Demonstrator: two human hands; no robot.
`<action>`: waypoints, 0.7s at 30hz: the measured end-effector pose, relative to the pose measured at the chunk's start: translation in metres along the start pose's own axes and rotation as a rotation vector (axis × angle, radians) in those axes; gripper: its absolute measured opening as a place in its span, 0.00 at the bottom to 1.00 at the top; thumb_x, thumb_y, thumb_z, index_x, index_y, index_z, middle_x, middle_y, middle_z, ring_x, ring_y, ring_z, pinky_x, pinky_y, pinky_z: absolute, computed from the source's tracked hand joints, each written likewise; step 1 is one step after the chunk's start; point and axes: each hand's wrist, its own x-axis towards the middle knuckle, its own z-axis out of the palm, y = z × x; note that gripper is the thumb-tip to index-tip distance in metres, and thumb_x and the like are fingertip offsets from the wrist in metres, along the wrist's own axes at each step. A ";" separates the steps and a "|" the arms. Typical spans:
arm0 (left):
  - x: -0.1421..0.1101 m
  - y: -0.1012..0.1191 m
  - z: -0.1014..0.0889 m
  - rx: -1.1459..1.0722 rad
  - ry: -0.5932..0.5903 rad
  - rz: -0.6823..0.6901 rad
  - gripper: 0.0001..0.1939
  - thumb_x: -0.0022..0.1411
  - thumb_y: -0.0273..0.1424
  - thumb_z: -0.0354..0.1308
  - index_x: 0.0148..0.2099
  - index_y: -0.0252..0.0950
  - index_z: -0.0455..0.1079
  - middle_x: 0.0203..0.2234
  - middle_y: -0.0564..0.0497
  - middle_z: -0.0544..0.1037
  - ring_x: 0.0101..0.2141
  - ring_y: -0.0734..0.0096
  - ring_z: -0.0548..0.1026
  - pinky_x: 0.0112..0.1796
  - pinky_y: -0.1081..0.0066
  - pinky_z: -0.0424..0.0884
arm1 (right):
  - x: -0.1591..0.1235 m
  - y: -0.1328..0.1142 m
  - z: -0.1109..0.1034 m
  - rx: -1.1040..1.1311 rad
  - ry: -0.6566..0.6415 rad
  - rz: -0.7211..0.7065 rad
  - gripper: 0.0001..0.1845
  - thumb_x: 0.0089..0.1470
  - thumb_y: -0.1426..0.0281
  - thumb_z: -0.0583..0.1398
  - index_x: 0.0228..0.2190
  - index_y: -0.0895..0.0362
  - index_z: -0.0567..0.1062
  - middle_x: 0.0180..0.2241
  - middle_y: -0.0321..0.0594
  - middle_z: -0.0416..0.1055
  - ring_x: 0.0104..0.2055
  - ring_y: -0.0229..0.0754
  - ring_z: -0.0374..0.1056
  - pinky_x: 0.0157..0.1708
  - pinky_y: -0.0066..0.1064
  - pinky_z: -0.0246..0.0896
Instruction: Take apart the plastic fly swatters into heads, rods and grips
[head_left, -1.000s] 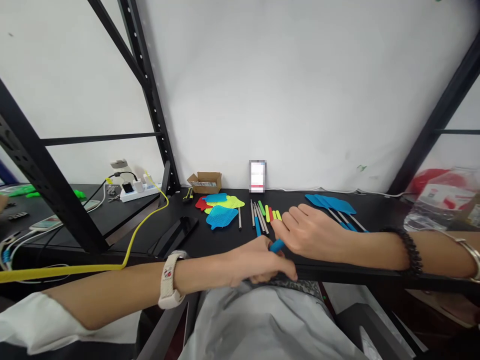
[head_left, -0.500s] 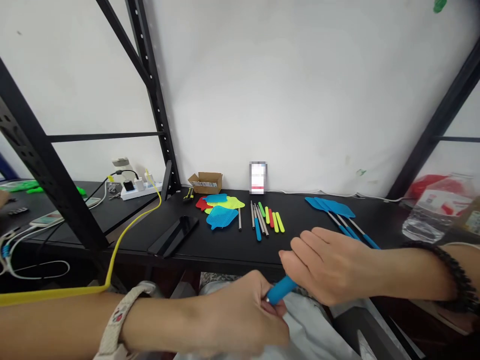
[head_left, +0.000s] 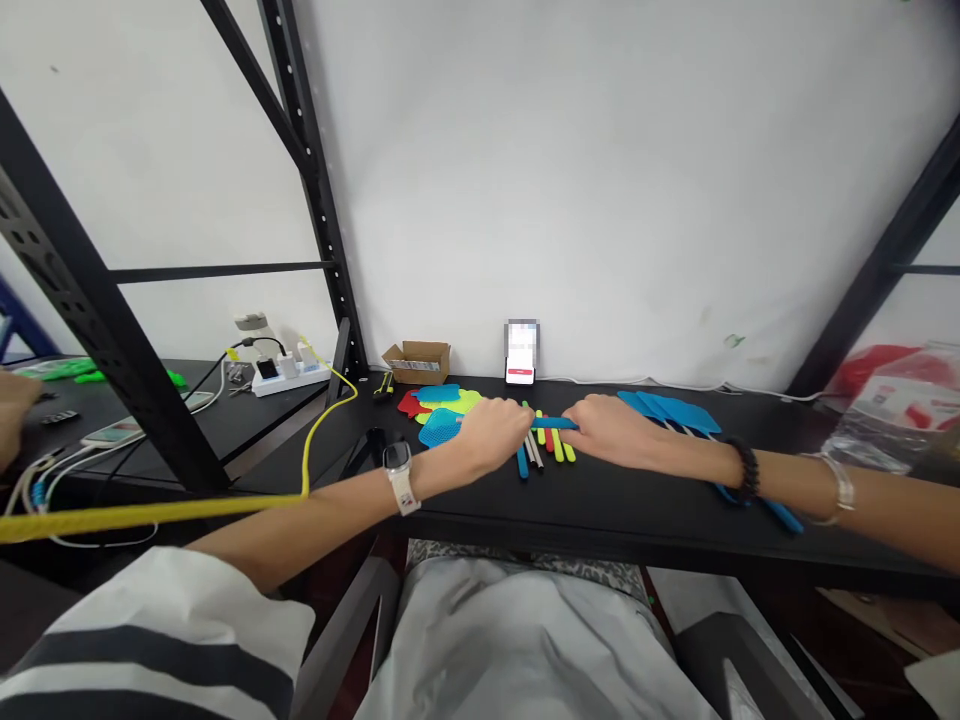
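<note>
Stretched level between my two fists is a blue fly swatter handle [head_left: 553, 423]; only its middle part shows. My left hand [head_left: 496, 434] is closed round its left end, and my right hand [head_left: 609, 428] grips the right end. Beneath and just behind them lie loose handles, among them a yellow handle [head_left: 558, 446] and a blue handle [head_left: 523, 463], with metal rods [head_left: 533, 450] alongside. Left of my left hand rests a pile of swatter heads, with a blue mesh swatter head [head_left: 439, 428] in front, partly covered by that hand.
Blue fly swatters [head_left: 679, 410] with rods and handles lie at the right, partly behind my right forearm. A phone [head_left: 521, 352] stands against the wall, near a cardboard box [head_left: 417, 362]. A yellow cord [head_left: 307, 470] crosses at the left. A plastic bag [head_left: 892, 405] sits far right.
Both hands have gone up and forward from above my lap to over the table, carrying the blue handle. It now lies level instead of slanted.
</note>
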 end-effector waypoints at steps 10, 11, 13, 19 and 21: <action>-0.076 0.063 -0.012 -1.574 -0.792 -0.394 0.19 0.43 0.27 0.52 0.21 0.39 0.39 0.11 0.65 0.41 0.12 0.89 0.40 0.14 0.79 0.37 | -0.011 0.007 -0.027 -0.257 0.416 -0.660 0.20 0.56 0.70 0.46 0.14 0.57 0.60 0.11 0.34 0.52 0.15 0.35 0.43 0.18 0.30 0.35; -0.077 0.061 -0.010 -1.565 -0.777 -0.389 0.18 0.43 0.28 0.52 0.21 0.39 0.40 0.11 0.65 0.41 0.12 0.89 0.40 0.14 0.79 0.37 | -0.009 0.007 -0.029 -0.245 0.406 -0.660 0.20 0.56 0.70 0.47 0.14 0.57 0.59 0.11 0.33 0.51 0.15 0.35 0.42 0.18 0.30 0.35; -0.068 0.051 -0.002 -1.421 -0.639 -0.370 0.15 0.44 0.28 0.50 0.21 0.39 0.41 0.12 0.64 0.42 0.12 0.89 0.42 0.15 0.79 0.39 | -0.003 0.007 -0.028 -0.245 0.369 -0.608 0.21 0.57 0.71 0.46 0.14 0.57 0.60 0.11 0.34 0.52 0.15 0.35 0.43 0.19 0.30 0.36; 0.017 0.002 0.026 -0.333 -0.068 -0.139 0.10 0.49 0.25 0.46 0.17 0.35 0.52 0.13 0.56 0.56 0.16 0.83 0.55 0.21 0.76 0.50 | 0.031 0.029 0.006 -0.278 0.141 -0.153 0.14 0.55 0.73 0.49 0.24 0.63 0.71 0.20 0.46 0.67 0.20 0.39 0.59 0.22 0.29 0.40; 0.037 -0.006 0.027 -0.231 -0.043 -0.119 0.09 0.48 0.23 0.45 0.19 0.34 0.58 0.15 0.52 0.61 0.20 0.77 0.61 0.25 0.74 0.53 | 0.034 0.033 0.017 -0.239 0.091 -0.035 0.14 0.54 0.71 0.51 0.23 0.64 0.71 0.22 0.48 0.68 0.22 0.41 0.62 0.21 0.29 0.40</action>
